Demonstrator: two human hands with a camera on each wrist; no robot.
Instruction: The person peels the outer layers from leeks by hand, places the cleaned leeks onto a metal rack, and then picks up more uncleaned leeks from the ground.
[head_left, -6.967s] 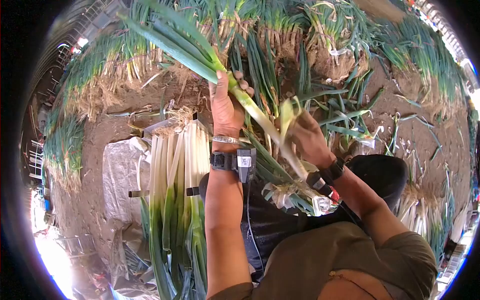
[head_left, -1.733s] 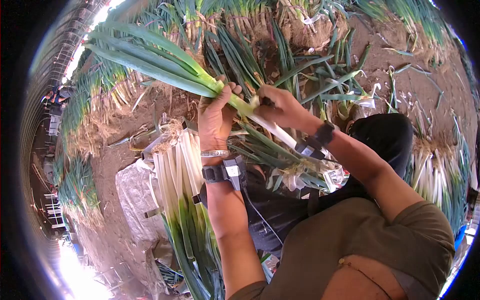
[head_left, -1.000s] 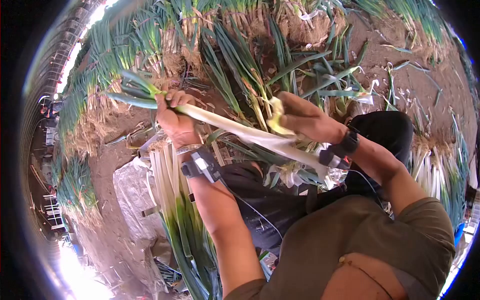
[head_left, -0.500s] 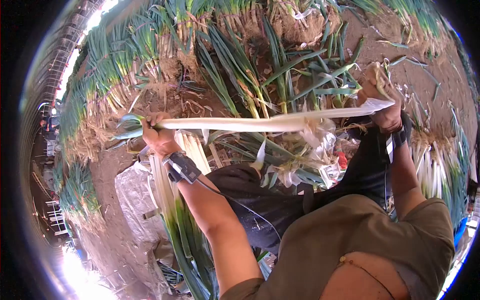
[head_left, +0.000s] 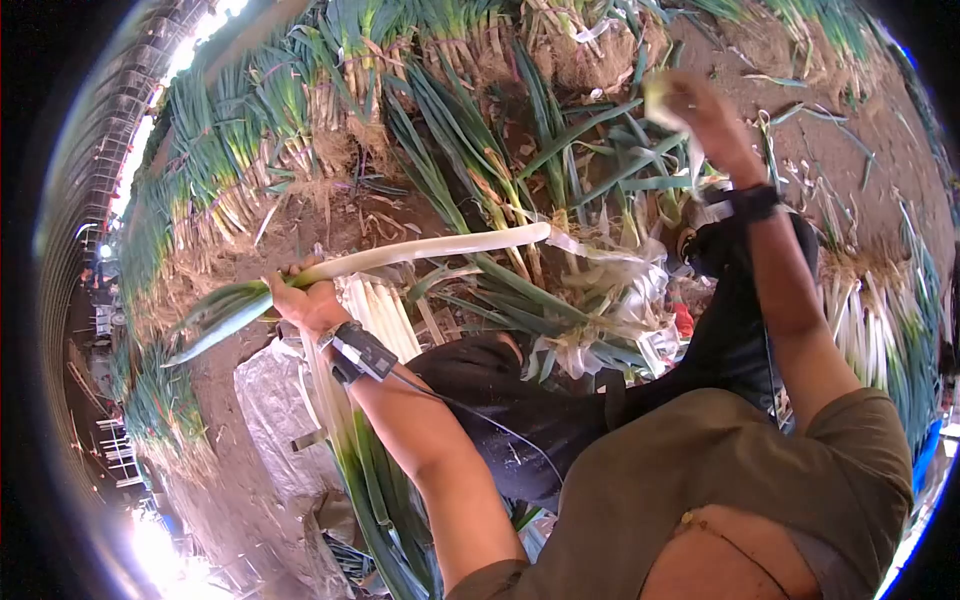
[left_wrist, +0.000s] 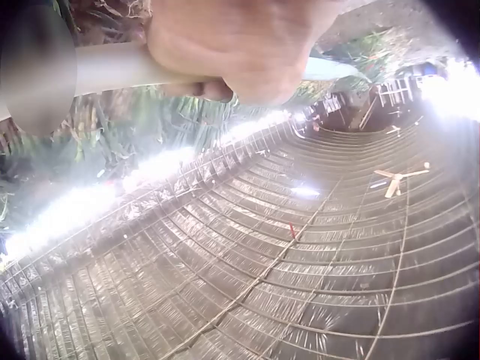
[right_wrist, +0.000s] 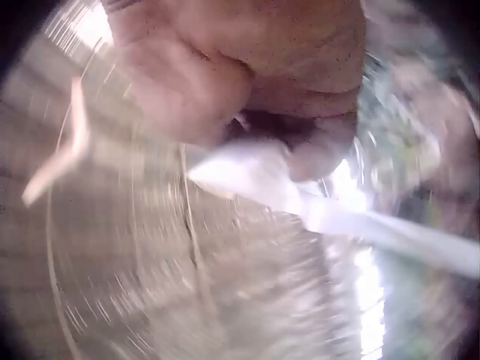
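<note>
At the far left, a curved framed wall [head_left: 105, 130] is seen, and beside it upright bunches of green-leaved leeks [head_left: 225, 150] are lined up across bare soil [head_left: 225, 385]. Below these, a pale crumpled sack [head_left: 280, 415] is laid on the ground. Nearer the middle, the leek [head_left: 430, 247] is held up above the lap, roughly level, with its green leaves [head_left: 225, 308] pointed left and its smooth white end pointed right.

The leek is gripped near the base of its leaves by the left hand [head_left: 308, 303]; the grip is clamped on it, with the fingers curled round the stalk. A boxy device [head_left: 362, 350] is strapped to the left wrist. Under that forearm, a stack of white-stalked leeks [head_left: 385, 310] is partly covered, with its green tops [head_left: 375, 475] hung toward the bottom.

Past the white end of the leek, loose green leaves [head_left: 520, 300] and a heap of thin pale peelings [head_left: 620, 300] are spread in front of the dark trousers [head_left: 500, 410]. A strip of peel [right_wrist: 330, 214] is pinched by the right hand [head_left: 705, 120], whose grip is clamped on it, raised at the upper right and well apart from the leek; both are blurred. At the far right, another bunch of white-stalked leeks [head_left: 870, 330] is seen on the ground.
</note>
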